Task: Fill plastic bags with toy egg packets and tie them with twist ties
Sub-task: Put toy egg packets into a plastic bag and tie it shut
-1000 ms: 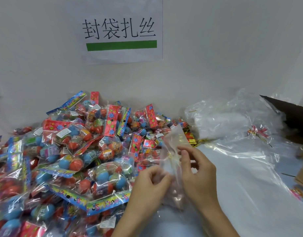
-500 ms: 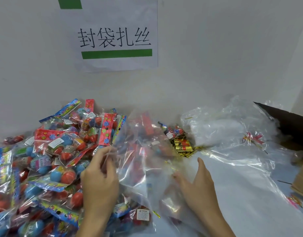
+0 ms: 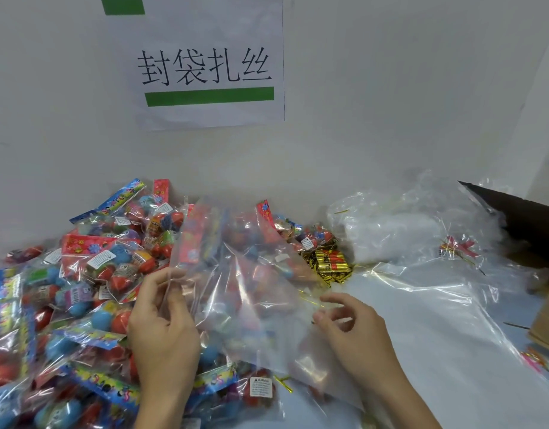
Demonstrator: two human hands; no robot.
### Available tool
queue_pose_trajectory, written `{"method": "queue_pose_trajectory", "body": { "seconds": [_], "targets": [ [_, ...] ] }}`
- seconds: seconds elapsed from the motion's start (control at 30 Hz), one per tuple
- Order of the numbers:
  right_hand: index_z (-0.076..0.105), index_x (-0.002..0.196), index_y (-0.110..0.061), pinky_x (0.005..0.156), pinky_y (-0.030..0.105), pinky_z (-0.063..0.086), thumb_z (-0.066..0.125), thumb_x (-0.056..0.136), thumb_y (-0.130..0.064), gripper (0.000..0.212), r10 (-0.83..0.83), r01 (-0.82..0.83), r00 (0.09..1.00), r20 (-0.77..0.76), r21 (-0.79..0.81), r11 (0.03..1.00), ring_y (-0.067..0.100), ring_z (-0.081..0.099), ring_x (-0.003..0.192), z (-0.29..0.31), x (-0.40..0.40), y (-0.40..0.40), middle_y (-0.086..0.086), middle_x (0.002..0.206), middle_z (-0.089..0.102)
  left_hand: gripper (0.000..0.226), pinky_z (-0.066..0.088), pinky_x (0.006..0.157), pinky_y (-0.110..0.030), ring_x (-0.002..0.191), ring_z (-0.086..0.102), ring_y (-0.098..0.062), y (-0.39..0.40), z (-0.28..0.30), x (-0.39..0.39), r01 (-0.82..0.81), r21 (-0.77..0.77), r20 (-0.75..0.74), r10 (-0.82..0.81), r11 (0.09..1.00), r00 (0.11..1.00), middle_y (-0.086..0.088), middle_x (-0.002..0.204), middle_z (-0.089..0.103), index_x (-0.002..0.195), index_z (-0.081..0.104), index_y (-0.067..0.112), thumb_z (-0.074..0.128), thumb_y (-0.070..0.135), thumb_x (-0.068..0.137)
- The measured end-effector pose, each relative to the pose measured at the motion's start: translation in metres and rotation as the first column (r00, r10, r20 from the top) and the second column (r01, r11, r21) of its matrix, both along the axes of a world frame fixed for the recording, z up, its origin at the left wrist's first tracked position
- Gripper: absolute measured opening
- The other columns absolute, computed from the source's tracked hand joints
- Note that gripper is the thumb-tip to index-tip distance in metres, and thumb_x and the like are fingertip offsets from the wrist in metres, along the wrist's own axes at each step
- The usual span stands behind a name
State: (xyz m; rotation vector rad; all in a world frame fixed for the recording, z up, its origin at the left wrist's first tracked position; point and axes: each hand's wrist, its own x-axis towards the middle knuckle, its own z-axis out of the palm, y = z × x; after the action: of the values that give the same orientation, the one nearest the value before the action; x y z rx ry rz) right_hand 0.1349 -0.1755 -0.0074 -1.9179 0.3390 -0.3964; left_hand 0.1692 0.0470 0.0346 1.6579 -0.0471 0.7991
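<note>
Left hand (image 3: 163, 328) pinching left edge of clear plastic bag (image 3: 251, 298) between thumb and fingers; right hand (image 3: 357, 334) pinching right edge, a thin gold twist tie (image 3: 310, 300) apparently caught in those fingertips too, hard to confirm through the film. Bag stretched wide between both hands at frame centre, draped over the near edge of the pile, looks empty, mouth orientation unclear. Toy egg packets (image 3: 90, 274) heaped from 9 to 12 o'clock of the bag, some showing through it. Gold twist-tie bundle (image 3: 329, 263) at 1 o'clock of the bag, just beside the pile. Big crumpled sheet of clear plastic (image 3: 422, 274) at 2 to 3 o'clock, dark cardboard flap (image 3: 521, 218) beyond it. Paper sign (image 3: 205, 72) on wall at 12 o'clock.

Step, by judgement: opening a fresh bag, no filling yet. Next move calls for separating the two film layers at the mouth, keeping one hand on the rim, freeing the other for packets at 9 o'clock. Risk: slippery film clinging shut.
</note>
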Motion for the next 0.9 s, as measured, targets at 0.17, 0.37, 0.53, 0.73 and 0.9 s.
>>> {"method": "queue_pose_trajectory", "body": {
  "seconds": [0.17,0.37,0.53,0.73,0.9],
  "targets": [
    [0.075,0.092,-0.041,0.062,0.016,0.049,0.075,0.085,-0.043,0.007,0.111,-0.105,0.993,-0.03,0.151,0.983,0.002,0.067,0.069,0.006,-0.003,0.003,-0.011,0.08,0.073,0.023,0.045,0.074,-0.017,0.087,0.062,0.007,0.0,-0.003,0.002,-0.015,-0.013,-0.003,0.015,1.0,1.0,0.021,0.092,0.066,0.098,0.062,0.025,0.048,0.008,0.103],
    [0.077,0.075,-0.028,0.058,0.008,0.044,0.079,0.08,-0.016,0.014,0.152,-0.172,0.977,-0.148,-0.136,0.976,-0.004,0.06,0.06,0.004,-0.005,0.002,-0.008,0.071,0.071,0.032,0.047,0.071,-0.018,0.085,0.062,0.004,0.0,-0.004,0.0,0.003,0.021,-0.021,-0.002,1.0,1.0,0.022,0.091,0.066,0.092,0.061,0.034,0.047,0.007,0.102],
    [0.073,0.064,-0.022,0.053,0.007,0.042,0.071,0.083,-0.01,0.022,-0.044,0.04,0.997,-0.059,-0.065,0.997,-0.005,0.061,0.059,0.003,-0.002,-0.007,-0.012,0.061,0.069,0.029,0.05,0.051,-0.009,0.066,0.066,0.002,0.0,-0.003,0.001,0.023,-0.064,0.004,-0.022,0.998,1.0,0.012,0.086,0.071,0.094,0.062,0.025,0.045,0.003,0.103],
    [0.075,0.098,-0.023,0.082,0.026,0.048,0.063,0.093,-0.007,0.02,-0.473,0.456,0.877,0.078,0.175,0.873,0.011,0.067,0.089,0.007,-0.003,-0.046,-0.008,0.095,0.075,0.024,0.048,0.055,-0.004,0.069,0.065,0.007,0.003,-0.007,0.003,0.005,-0.059,-0.007,-0.005,0.998,1.0,0.023,0.084,0.069,0.097,0.061,0.015,0.045,-0.001,0.102],
    [0.061,0.133,-0.021,0.098,0.036,0.048,0.053,0.101,-0.016,0.034,-0.371,0.36,0.923,0.097,0.116,0.926,0.015,0.059,0.107,0.005,-0.002,-0.04,-0.009,0.112,0.064,0.03,0.051,0.074,-0.019,0.085,0.065,0.0,0.007,-0.01,0.006,-0.023,-0.051,-0.027,0.022,0.998,0.999,0.014,0.088,0.07,0.092,0.062,0.027,0.047,0.003,0.102]
  ]
}}
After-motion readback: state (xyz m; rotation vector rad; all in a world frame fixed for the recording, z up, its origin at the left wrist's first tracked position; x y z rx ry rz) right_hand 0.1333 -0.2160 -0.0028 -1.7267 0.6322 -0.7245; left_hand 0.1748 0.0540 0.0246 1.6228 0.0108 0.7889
